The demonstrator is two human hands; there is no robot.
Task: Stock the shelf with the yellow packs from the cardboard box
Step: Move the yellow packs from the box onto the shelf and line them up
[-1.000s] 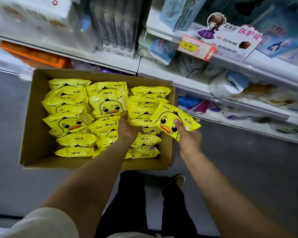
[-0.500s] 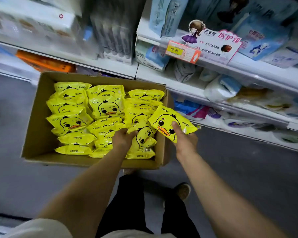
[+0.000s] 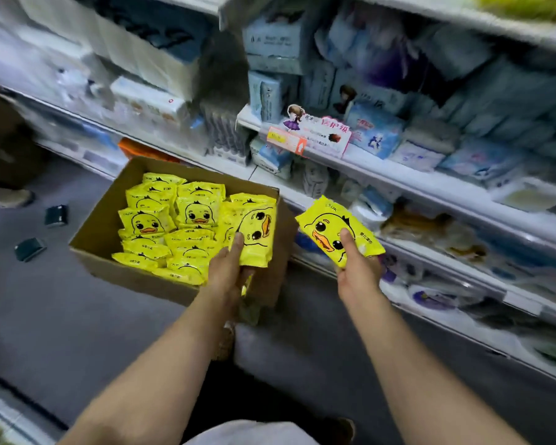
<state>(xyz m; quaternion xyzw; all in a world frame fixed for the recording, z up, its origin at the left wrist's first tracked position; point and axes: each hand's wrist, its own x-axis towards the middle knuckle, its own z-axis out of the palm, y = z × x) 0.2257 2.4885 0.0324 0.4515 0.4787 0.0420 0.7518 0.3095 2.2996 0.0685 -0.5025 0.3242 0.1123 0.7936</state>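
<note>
An open cardboard box (image 3: 93,239) stands on the grey floor with several yellow duck-print packs (image 3: 148,220) lying inside. My left hand (image 3: 227,273) grips one yellow pack (image 3: 257,232) lifted above the box's right side, thumb on its face. My right hand (image 3: 357,271) holds a second yellow pack (image 3: 331,231) to the right of the box, in front of the lower shelves, thumb pressed on the duck print. The shelf unit (image 3: 430,187) rises at right and behind the box.
The shelves carry blue and white packaged goods, with a pink promotional tag (image 3: 328,133) and an orange price label (image 3: 286,142) on one shelf edge. Two small dark boxes (image 3: 56,215) (image 3: 29,248) lie on the floor at left. My legs and shoes are below.
My left hand has lifted a yellow pack out of the box. My right hand has carried its pack rightward, away from the box. The camera has tilted up toward the shelves.
</note>
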